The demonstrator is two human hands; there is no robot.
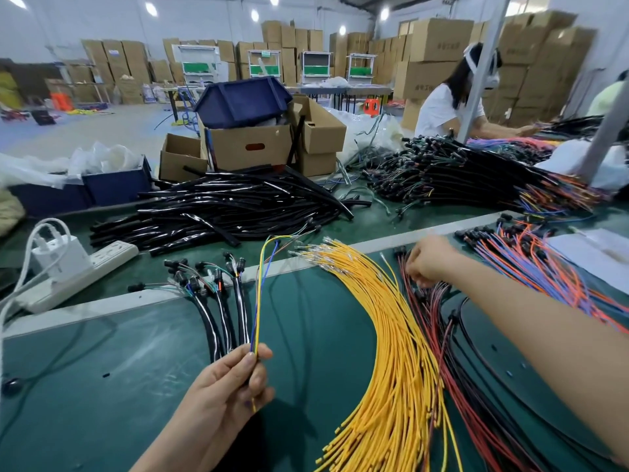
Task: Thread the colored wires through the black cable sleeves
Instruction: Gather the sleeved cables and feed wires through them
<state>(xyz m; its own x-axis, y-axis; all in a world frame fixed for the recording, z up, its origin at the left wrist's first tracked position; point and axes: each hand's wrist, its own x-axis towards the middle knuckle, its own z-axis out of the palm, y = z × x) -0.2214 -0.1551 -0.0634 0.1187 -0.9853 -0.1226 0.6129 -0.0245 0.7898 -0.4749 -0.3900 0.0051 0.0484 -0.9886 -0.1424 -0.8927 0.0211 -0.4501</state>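
Observation:
My left hand (227, 379) pinches a thin bunch of wires, a yellow one (261, 284) and a blue one, standing upright over the green table. My right hand (429, 260) reaches forward and its curled fingers pick at the far ends of the red and black wires (439, 338). Between the hands fans a thick bundle of yellow wires (391, 335). A large heap of black cable sleeves (224, 209) lies further back. Several sleeved cables with black plugs (218, 301) lie left of the held wires.
A white power strip (78, 274) with a charger sits at the left. Orange, blue and purple wires (531, 260) lie at the right, finished harnesses (476, 175) behind them. Cardboard boxes (248, 144) stand at the back. Another person (452, 97) works at the far right.

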